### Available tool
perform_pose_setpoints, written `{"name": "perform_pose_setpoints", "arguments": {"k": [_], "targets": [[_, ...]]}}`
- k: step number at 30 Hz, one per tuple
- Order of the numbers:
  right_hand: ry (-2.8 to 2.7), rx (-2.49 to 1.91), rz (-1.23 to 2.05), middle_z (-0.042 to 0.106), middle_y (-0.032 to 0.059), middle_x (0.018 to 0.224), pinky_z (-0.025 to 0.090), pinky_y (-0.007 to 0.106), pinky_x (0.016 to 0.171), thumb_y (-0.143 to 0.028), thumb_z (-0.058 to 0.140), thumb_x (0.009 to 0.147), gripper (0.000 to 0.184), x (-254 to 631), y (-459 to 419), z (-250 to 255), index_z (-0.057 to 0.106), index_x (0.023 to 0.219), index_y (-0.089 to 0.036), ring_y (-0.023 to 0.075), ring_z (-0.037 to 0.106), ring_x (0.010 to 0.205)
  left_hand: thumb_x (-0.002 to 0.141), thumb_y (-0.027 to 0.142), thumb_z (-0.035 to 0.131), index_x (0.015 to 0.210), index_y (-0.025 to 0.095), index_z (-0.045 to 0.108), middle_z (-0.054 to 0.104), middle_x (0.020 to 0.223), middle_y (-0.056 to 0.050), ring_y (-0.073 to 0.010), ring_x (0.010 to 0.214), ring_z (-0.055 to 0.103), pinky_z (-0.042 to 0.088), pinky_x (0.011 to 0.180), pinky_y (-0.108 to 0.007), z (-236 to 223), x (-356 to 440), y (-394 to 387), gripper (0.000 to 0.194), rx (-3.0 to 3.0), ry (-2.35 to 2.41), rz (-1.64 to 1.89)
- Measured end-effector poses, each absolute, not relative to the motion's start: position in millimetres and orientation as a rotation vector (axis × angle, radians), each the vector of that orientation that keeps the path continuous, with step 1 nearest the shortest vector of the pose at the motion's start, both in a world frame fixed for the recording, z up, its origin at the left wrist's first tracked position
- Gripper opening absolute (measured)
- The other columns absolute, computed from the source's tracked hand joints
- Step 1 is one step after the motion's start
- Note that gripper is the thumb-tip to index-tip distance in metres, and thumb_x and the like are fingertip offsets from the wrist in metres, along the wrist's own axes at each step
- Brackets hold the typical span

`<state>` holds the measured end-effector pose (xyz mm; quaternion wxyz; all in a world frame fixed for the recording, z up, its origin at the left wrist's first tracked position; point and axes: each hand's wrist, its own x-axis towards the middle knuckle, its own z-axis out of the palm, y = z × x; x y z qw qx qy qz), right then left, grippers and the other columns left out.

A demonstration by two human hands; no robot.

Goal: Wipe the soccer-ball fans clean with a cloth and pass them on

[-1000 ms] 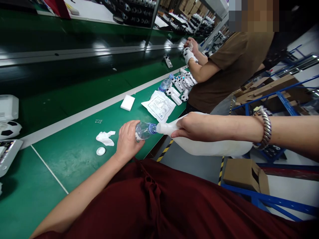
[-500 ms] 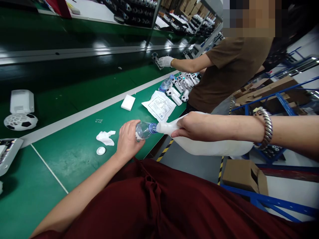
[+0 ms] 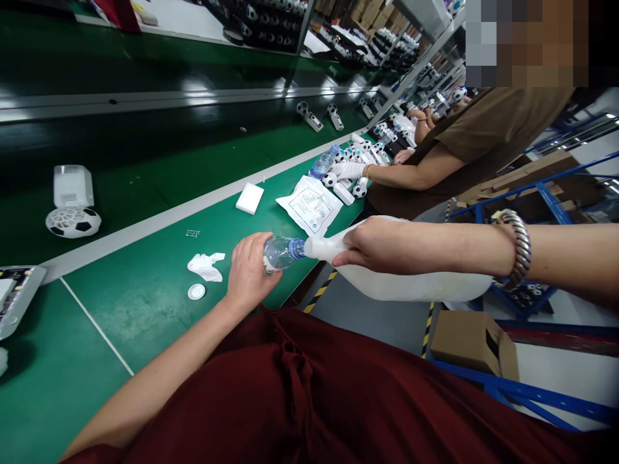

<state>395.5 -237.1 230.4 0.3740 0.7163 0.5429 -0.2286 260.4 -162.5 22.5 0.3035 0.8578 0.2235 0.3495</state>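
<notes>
My left hand point(image 3: 249, 267) is wrapped round a small clear plastic bottle point(image 3: 281, 253) with a blue neck, just over the front edge of the green workbench point(image 3: 145, 309). My right hand point(image 3: 370, 241) grips a large whitish plastic jug point(image 3: 401, 287) near its neck. The jug lies tilted on its side, its mouth against the small bottle's mouth. Any liquid passing between them is too hard to make out. On the bench left of my left hand lie a round white cap point(image 3: 196, 292) and a crumpled white cloth or tissue point(image 3: 206, 266).
A printed white packet point(image 3: 310, 206), a white block point(image 3: 250, 198) and another clear bottle point(image 3: 323, 162) lie on the bench. Several football-patterned devices point(image 3: 358, 154) are beyond, by a co-worker's gloved hand point(image 3: 349, 170). A dark conveyor belt point(image 3: 193, 148) carries more. A cardboard box point(image 3: 471, 341) stands at right.
My hands, the bottle and the jug stay almost still. Football-patterned devices on the belt have shifted right. The co-worker's gloved hand went out to the belt, then back to the devices on the bench.
</notes>
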Motion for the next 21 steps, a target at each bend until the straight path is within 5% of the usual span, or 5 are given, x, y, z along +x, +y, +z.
{"name": "perform_pose_setpoints", "arguments": {"k": [21], "targets": [[1.41, 1.824, -0.607, 0.062, 0.0106, 0.071, 0.037, 0.025, 0.055, -0.05, 0.032, 0.09, 0.052, 394.2, -236.9, 230.2, 0.064, 0.08, -0.01, 0.0158, 0.057, 0.058, 0.064, 0.015, 0.06, 0.114, 0.018, 0.04, 0.055, 0.11, -0.011, -0.0266, 0.105, 0.05, 0.043, 0.088, -0.041, 21.7, 258.7, -163.6, 0.053, 2.258, 0.59, 0.935]]}}
